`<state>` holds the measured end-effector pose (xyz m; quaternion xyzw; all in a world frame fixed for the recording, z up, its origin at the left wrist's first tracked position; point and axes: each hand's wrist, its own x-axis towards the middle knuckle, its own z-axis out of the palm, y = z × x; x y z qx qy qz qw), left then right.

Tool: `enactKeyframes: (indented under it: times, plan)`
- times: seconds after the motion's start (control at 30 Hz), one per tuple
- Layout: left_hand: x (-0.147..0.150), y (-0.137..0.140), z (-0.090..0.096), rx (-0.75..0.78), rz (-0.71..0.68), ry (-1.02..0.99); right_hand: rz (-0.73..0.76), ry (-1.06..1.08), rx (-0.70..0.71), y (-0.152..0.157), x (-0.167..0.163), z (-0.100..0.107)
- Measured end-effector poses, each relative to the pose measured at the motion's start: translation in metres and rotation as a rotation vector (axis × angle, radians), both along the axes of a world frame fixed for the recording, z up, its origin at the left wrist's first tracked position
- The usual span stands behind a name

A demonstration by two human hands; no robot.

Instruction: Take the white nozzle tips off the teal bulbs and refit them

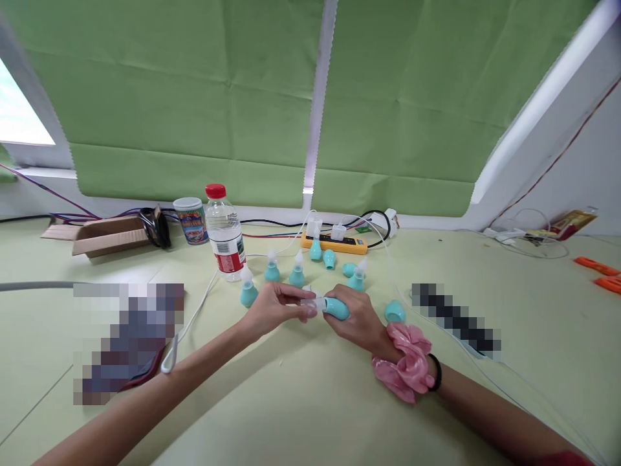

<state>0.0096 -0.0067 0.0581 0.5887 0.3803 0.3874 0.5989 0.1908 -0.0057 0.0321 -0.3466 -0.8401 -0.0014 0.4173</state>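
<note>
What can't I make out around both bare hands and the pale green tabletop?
Head view: left end of the translucent plastic nozzle, partly covered by the left hand.
Head view: palm side of the held glossy teal bulb, covered by the right hand.
Head view: face of the flat red-edged device, pixelated over.
Head view: right ends of the orange strips, cut by the right edge.

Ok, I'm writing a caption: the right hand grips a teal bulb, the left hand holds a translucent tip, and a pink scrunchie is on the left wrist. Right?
Not quite: the head view shows the pink scrunchie on the right wrist. The right hand does grip the teal bulb, and the left hand holds the translucent tip.
</note>
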Motion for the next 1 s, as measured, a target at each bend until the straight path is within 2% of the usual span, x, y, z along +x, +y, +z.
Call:
enactKeyframes:
  times: [0.17, 0.27, 0.33, 0.4, 0.5, 0.63, 0.77, 0.93, 1.0]
  plan:
    - [0.000, -0.007, 0.006, 0.279, -0.023, 0.242, -0.028, -0.101, 0.097, -0.003, 0.002, -0.001]
    - [0.001, -0.010, 0.005, 0.314, -0.044, 0.274, -0.077, -0.236, 0.198, -0.006, 0.003, -0.001]
    - [0.001, -0.012, 0.004, 0.326, -0.033, 0.275, -0.075, -0.262, 0.204, -0.007, 0.002, 0.000]
    - [0.002, -0.014, 0.005, 0.364, -0.026, 0.280, -0.025, -0.168, 0.106, -0.009, 0.001, 0.003]
    - [0.002, -0.020, 0.009, 0.422, -0.046, 0.275, 0.073, 0.021, -0.169, -0.013, -0.002, 0.009]
    - [0.004, -0.026, 0.016, 0.553, -0.037, 0.334, 0.118, 0.067, -0.506, -0.018, -0.005, 0.018]
    - [0.004, -0.027, 0.019, 0.690, -0.090, 0.450, 0.178, 0.033, -0.642, -0.019, -0.005, 0.022]
    - [-0.005, -0.020, 0.028, 0.543, -0.059, 0.308, 0.232, 0.164, -0.847, -0.016, -0.001, 0.033]
    - [-0.009, -0.015, 0.031, 0.529, -0.016, 0.314, 0.222, 0.259, -0.858, -0.014, 0.002, 0.038]
